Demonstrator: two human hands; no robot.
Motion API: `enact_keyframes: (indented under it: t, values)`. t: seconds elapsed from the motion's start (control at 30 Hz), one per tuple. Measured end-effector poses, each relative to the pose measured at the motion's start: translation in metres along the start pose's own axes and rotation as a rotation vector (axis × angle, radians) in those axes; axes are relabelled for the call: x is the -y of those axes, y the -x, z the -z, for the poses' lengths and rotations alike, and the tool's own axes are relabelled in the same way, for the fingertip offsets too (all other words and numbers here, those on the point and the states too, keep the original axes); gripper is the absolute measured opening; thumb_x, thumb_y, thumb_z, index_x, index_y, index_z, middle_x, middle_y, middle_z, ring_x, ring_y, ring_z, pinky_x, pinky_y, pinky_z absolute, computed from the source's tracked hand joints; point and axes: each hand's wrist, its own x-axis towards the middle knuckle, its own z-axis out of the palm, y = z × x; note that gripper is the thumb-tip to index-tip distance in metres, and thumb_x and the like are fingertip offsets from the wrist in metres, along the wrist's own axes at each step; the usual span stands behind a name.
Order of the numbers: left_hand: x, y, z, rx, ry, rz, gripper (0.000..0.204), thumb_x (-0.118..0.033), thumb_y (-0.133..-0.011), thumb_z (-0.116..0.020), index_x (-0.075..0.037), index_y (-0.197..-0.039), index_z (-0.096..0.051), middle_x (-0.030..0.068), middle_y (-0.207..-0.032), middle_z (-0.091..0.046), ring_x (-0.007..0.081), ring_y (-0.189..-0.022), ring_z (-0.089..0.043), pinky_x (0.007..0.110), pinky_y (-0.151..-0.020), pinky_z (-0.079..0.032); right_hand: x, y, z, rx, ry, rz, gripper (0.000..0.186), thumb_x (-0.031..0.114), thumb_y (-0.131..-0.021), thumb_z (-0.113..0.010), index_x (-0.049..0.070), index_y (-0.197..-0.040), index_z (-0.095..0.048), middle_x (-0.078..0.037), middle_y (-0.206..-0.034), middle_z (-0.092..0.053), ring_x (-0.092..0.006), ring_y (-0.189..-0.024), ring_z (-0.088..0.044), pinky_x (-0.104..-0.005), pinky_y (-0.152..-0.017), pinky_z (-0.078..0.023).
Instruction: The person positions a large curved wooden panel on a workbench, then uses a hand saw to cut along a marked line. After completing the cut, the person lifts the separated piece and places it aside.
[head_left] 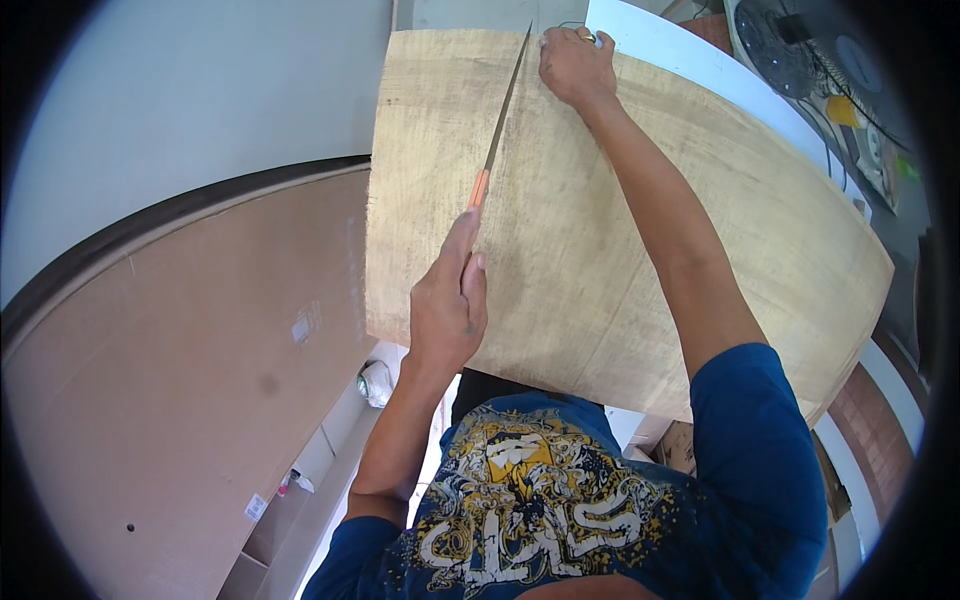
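A large pale wooden board (620, 230) lies in front of me, its grain faintly streaked. My left hand (447, 305) is closed round the orange handle of a long, narrow hand saw (508, 98). The blade points away from me over the left part of the board, its tip at the far edge. It is seen nearly edge-on, so its teeth do not show. At the far edge, just right of the tip, my right hand (578, 65) has its fingers curled over the board, a ring on one of them. A small bluish-white bit shows beside those fingers; what it is, I cannot tell.
A large brown panel (200, 350) stands along the left, below a pale wall (210, 120). Behind the board runs a white strip (720, 80). A fan (785, 45), cables and a yellow object (845, 111) are at the far right. A whitish bag (376, 384) lies below the board's near left corner.
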Motion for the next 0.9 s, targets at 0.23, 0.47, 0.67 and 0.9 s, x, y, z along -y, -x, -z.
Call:
enact_keyframes:
  t: [0.23,0.47,0.67,0.9]
  values:
    - [0.034,-0.17,-0.063,-0.218,0.055,-0.214,0.044,-0.015,-0.106,-0.052,-0.013,-0.149,-0.046,0.0244,-0.079,-0.068,0.0436,-0.072,-0.069,0.05,-0.066,-0.052,0.011,-0.008,0.011,-0.026,-0.035,0.035,0.034,0.027,-0.104,-0.042,0.008,-0.123,-0.063,-0.011,-0.126,-0.068,-0.0284,-0.128,-0.056,-0.0561,-0.116,-0.026]
    - [0.004,-0.09,-0.03,-0.027,-0.024,-0.051,0.05,-0.013,-0.104,-0.053,-0.017,-0.153,-0.042,0.0274,-0.102,-0.071,0.0437,-0.084,-0.071,0.048,-0.076,-0.055,-0.002,-0.002,0.003,-0.027,-0.006,0.014,0.033,0.025,-0.106,-0.04,0.008,-0.12,-0.064,-0.012,-0.122,-0.07,-0.0288,-0.125,-0.058,-0.0559,-0.116,-0.026]
    - [-0.002,-0.007,0.011,0.096,0.065,0.108,0.047,-0.004,-0.104,-0.052,-0.005,-0.151,-0.045,0.0234,-0.139,-0.062,0.0389,-0.125,-0.064,0.04,-0.101,-0.051,-0.004,0.002,-0.005,-0.01,-0.036,-0.015,0.033,0.025,-0.106,-0.04,0.009,-0.121,-0.064,-0.011,-0.122,-0.07,-0.0282,-0.126,-0.057,-0.0558,-0.117,-0.025]
    - [0.027,-0.184,-0.07,-0.116,0.02,-0.165,0.048,-0.012,-0.104,-0.052,-0.016,-0.151,-0.043,0.0282,-0.113,-0.069,0.0476,-0.09,-0.069,0.05,-0.077,-0.054,0.01,-0.002,0.004,-0.025,-0.048,0.028,0.035,0.027,-0.105,-0.04,0.008,-0.12,-0.065,-0.012,-0.122,-0.07,-0.0293,-0.126,-0.058,-0.0572,-0.116,-0.026]
